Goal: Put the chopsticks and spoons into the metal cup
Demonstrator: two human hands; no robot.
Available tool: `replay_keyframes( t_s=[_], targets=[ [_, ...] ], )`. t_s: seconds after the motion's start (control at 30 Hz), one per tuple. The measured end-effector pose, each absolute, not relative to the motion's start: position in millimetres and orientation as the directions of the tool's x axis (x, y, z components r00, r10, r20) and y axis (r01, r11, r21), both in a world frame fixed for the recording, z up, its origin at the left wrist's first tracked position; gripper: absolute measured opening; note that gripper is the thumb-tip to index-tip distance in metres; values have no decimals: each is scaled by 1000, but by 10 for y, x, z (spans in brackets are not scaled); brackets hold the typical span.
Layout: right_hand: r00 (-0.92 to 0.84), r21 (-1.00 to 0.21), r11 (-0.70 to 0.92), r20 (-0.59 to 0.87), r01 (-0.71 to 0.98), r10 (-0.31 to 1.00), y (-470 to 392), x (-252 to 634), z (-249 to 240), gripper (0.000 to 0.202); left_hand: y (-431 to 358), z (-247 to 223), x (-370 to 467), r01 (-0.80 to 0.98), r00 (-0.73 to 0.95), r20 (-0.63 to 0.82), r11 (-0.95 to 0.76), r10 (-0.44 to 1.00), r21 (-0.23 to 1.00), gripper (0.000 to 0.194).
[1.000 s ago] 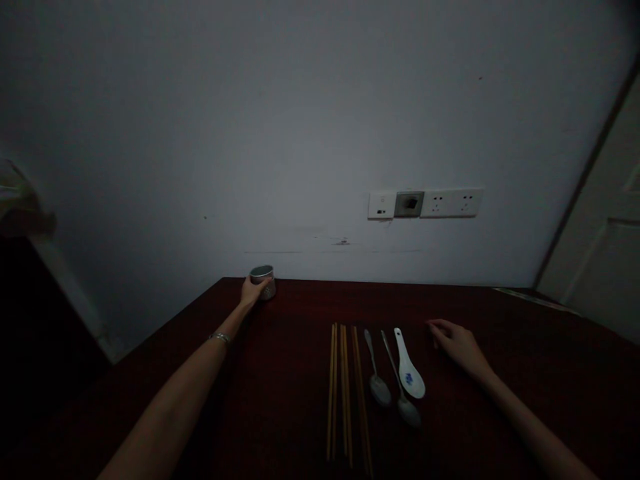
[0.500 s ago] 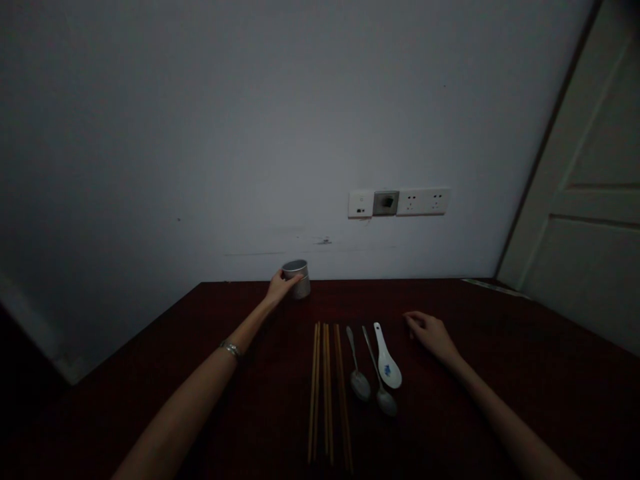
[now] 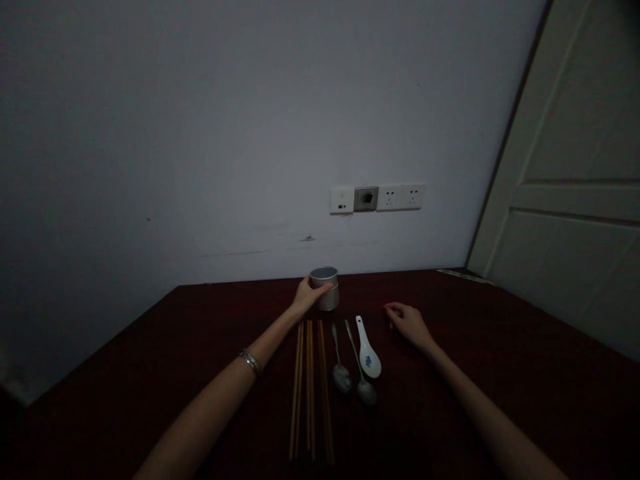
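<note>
My left hand (image 3: 309,295) is closed on the side of a grey metal cup (image 3: 329,301), with the thumb across its front. The cup is upright near the back of the table; whether its base touches the wood I cannot tell. My right hand (image 3: 409,324) rests on the table, fingers loosely bent, thumb apart, holding nothing. Between my arms lie several wooden chopsticks (image 3: 310,390) in three pairs. To their right are a metal spoon (image 3: 342,378), a long-handled metal spoon (image 3: 367,392) and a white ceramic spoon (image 3: 370,362) with a blue mark, nearest my right hand.
The dark red table (image 3: 240,303) reaches back to a pale wall (image 3: 225,147). Sockets and a switch panel (image 3: 377,198) are set in the wall above it. A panelled door (image 3: 570,200) stands at the right. The light is dim.
My left hand has moved to the right and slightly nearer with the cup, which now stands behind the chopsticks and metal spoon. The camera has turned a little; my right hand stays in place.
</note>
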State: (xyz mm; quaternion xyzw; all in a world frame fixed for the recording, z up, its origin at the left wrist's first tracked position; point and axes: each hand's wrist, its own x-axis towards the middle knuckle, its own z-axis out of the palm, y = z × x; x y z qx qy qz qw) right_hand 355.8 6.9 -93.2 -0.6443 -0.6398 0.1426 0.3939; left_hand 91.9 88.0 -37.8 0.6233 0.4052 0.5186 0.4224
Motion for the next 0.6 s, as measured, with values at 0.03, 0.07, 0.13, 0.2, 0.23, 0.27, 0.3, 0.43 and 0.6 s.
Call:
replay_keyframes(
  t_s=[0.03, 0.07, 0.13, 0.2, 0.23, 0.27, 0.3, 0.43, 0.6],
  targets=[
    [143, -694, 126, 316, 708, 938, 72, 3560, -934, 38, 882, -400, 948, 62, 141, 311, -322, 940, 945, 55],
    [145, -697, 123, 313, 706, 939, 73, 3561, -934, 38, 886, -425, 973, 55, 148, 319, -329, 936, 943, 56],
    [145, -696, 122, 312, 708, 939, 72, 3564, -932, 38, 894, -475, 1009, 42, 163, 328, -339, 930, 940, 57],
    [138, -690, 128, 316, 713, 939, 68, 3565, -925, 38, 896, -516, 1028, 41, 168, 333, -344, 928, 938, 58],
    [133, -685, 131, 319, 716, 938, 66, 3565, -922, 37, 893, -530, 1032, 46, 169, 336, -347, 927, 937, 59],
    [131, -680, 133, 321, 721, 938, 63, 3564, -918, 37, 886, -538, 1033, 53, 166, 339, -351, 926, 935, 59],
    [132, -675, 131, 323, 726, 937, 61, 3563, -915, 37, 878, -543, 1032, 62, 161, 342, -355, 926, 933, 58],
    [140, -668, 114, 314, 736, 939, 53, 3555, -904, 37, 844, -543, 1028, 95, 141, 348, -362, 927, 927, 56],
    [136, -662, 112, 311, 741, 941, 51, 3550, -900, 39, 874, -583, 1022, 105, 141, 349, -364, 927, 925, 58]
  ],
)
